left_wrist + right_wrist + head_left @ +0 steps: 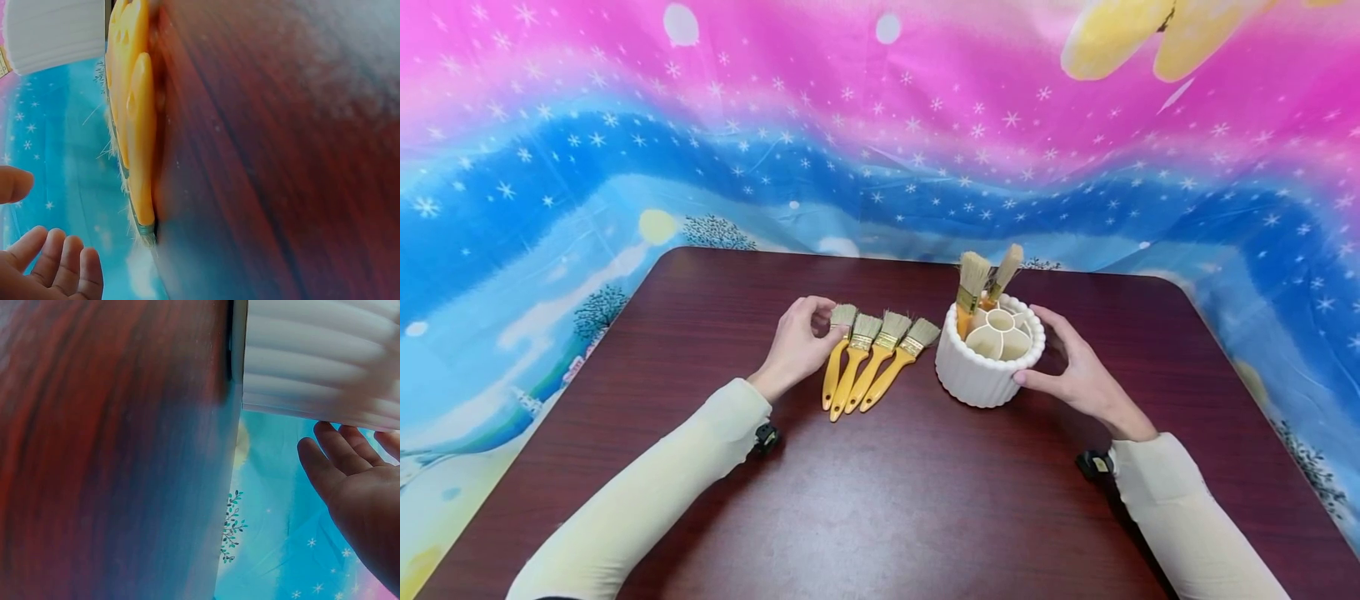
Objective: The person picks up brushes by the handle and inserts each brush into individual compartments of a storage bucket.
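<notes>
My left hand (pixel 803 337) is at the leftmost of several paintbrushes fanned out on the table. Its thumb and fingers stand apart around that brush's bristles (pixel 843 315) in the head view. The left wrist view shows the fingers beside the yellow handles (pixel 142 144), with a gap between. My right hand (pixel 1078 372) holds the side of a white ribbed brush holder (pixel 977 379), thumb in front and fingertips (pixel 324 430) against the far side. Two paintbrushes (pixel 972 279) stand bristles up in the holder's left and back compartments. Other compartments around its round centre hold nothing visible.
The dark red wooden table (pixel 865 500) has rounded far corners. Behind and beside it hangs a pink and blue cloth (pixel 820 167) printed with snowflakes. The holder stands just right of the fanned brushes.
</notes>
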{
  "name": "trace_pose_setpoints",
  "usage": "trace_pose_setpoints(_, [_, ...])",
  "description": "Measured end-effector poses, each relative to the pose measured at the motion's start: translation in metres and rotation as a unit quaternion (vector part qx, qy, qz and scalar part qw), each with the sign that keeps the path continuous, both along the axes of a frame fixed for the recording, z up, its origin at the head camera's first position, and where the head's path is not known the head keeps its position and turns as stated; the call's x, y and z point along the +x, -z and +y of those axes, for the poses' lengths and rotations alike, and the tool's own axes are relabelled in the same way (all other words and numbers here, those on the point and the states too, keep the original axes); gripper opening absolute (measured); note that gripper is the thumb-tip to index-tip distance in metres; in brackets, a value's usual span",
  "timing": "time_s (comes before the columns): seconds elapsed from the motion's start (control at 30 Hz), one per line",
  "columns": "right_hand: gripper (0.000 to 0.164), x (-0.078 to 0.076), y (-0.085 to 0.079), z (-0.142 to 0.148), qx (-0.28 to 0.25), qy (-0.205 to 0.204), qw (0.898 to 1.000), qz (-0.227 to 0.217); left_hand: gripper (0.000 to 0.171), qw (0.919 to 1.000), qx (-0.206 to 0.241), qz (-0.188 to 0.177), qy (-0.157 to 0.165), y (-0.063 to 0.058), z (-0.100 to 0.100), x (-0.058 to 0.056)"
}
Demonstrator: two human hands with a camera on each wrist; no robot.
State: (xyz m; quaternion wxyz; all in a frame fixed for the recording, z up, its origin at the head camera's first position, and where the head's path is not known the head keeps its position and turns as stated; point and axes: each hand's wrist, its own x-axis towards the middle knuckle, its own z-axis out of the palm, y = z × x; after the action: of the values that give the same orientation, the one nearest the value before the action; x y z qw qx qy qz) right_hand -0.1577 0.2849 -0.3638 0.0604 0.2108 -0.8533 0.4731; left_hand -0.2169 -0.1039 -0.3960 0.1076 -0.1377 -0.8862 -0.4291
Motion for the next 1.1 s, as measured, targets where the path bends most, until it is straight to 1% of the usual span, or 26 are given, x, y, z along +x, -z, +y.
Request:
trace_pose_setpoints(0.33, [0.089, 0.0004, -0.0002, -0.0009, 0.004, 0.005, 1.000, -0.002, 0.041, 0.9993, -0.027, -0.024, -0.007, 0.0023, -0.0001, -0.0007])
trace_pose_setpoints(0.63, [0.089, 0.0002, -0.0013, -0.0023, 0.001, 0.000, 1.000, -0.005, 0.046, 0.9973, -0.053, -0.050, -0.008, 0.0046, -0.0018, -0.0020])
trace_pose_setpoints(0.8, [0.089, 0.0007, -0.0020, -0.0026, 0.004, 0.003, 1.000, -0.009, 0.048, 0.9951, -0.072, -0.068, -0.010, 0.0060, -0.0020, -0.0029])
trace_pose_setpoints(1.1, [0.089, 0.0022, -0.0015, -0.0017, 0.012, 0.010, 1.000, -0.008, 0.053, 0.9896, -0.105, -0.098, 0.001, 0.0061, -0.0013, -0.0039])
